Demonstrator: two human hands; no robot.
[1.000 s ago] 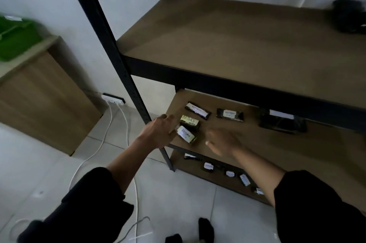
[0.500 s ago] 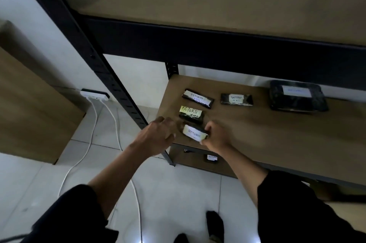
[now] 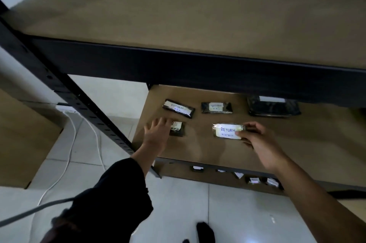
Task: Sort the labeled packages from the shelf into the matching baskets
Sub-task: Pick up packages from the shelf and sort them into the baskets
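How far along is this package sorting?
Early, it seems: no basket is in view. The right hand pinches a package labelled RETURN; the left hand reaches over another package. Three more packages wait behind on the shelf.

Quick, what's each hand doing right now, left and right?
Left hand: open, fingers spread, reaching onto a small labeled package.
Right hand: pinching the end of the RETURN package.

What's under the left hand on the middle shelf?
The left hand covers the left end of a labeled package; only its right part shows, so the full label is hidden.
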